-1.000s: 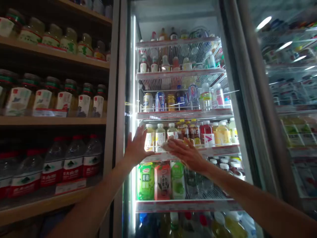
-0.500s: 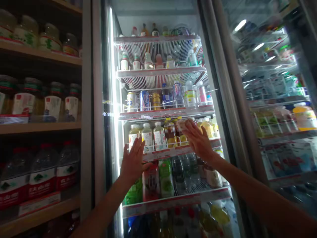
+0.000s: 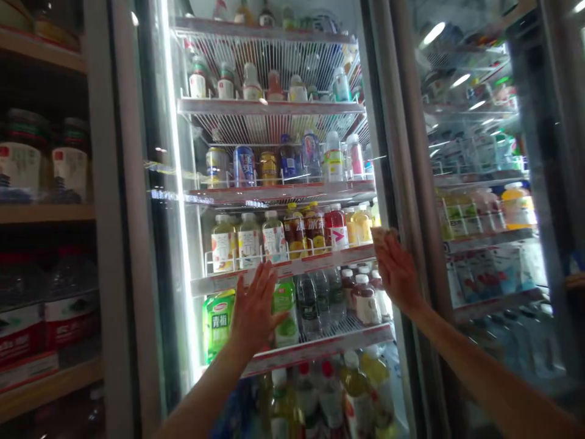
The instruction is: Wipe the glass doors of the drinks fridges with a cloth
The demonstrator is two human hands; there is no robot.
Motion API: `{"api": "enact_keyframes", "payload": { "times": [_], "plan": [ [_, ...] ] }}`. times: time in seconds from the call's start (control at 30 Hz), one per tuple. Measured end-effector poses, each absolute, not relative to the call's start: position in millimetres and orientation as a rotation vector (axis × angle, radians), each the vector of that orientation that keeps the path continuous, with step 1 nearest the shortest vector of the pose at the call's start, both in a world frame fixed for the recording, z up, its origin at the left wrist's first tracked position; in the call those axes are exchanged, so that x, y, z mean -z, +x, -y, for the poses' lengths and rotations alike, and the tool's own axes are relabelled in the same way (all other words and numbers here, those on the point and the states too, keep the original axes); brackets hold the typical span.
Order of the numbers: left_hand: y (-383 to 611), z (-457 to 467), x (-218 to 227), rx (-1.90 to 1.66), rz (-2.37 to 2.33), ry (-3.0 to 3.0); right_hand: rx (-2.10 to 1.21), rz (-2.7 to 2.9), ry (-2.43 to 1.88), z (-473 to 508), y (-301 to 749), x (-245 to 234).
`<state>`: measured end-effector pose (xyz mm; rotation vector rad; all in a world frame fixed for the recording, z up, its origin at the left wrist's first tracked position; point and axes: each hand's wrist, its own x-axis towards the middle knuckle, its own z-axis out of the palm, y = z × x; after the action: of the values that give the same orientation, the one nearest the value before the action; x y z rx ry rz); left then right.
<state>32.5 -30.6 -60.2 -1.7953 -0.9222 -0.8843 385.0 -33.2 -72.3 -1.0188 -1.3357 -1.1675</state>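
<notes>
A tall glass-doored drinks fridge stands before me, its shelves lit by a white light strip (image 3: 176, 183). My left hand (image 3: 256, 308) is raised with fingers spread, apparently flat against the door glass, in front of green cartons and bottles. Holding a pale crumpled cloth (image 3: 380, 236), my right hand (image 3: 398, 271) presses at the right side of the door, by its metal frame (image 3: 404, 158). Behind the glass between my hands sit brown tea bottles (image 3: 297, 230), a red-labelled bottle (image 3: 337, 228) and clear water bottles (image 3: 309, 305).
On the left, wooden shelves (image 3: 46, 213) carry jars (image 3: 22, 158) and large bottles with red labels. Another glass-doored fridge (image 3: 475, 244) with drinks is on the right. Cans (image 3: 244, 166) and small bottles line the fridge's upper shelves.
My right hand with the cloth has swept right across the glass, from mid-shelf to the door's right edge. My left hand stays spread, now in front of a lower shelf. The view has shifted right.
</notes>
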Motion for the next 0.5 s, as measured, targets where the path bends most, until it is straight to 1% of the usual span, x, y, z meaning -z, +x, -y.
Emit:
{"api": "enact_keyframes", "payload": {
  "times": [0.07, 0.13, 0.2, 0.33, 0.4, 0.47, 0.5],
  "plan": [
    [38, 31, 73, 0.907, 0.913, -1.812, 1.165, 1.432, -1.015, 38, 388, 110],
    [40, 31, 84, 0.927, 0.883, -1.822, 1.169, 1.518, -1.038, 41, 391, 134],
    [40, 30, 91, 0.954, 0.854, -1.821, 1.181, 1.478, -1.056, 39, 393, 131],
    [40, 31, 95, 1.037, 0.833, -1.818, 1.174, 1.182, -1.016, 28, 373, 97],
    [39, 32, 98, 1.039, 0.828, -1.818, 1.171, 1.253, -0.988, 27, 346, 103],
    [34, 32, 103, 1.021, 0.816, -1.809, 1.212, 1.5, -0.911, 31, 315, 124],
    [30, 33, 106, 1.017, 0.814, -1.802, 1.272, 1.633, -0.795, 34, 302, 134]
  ]
}}
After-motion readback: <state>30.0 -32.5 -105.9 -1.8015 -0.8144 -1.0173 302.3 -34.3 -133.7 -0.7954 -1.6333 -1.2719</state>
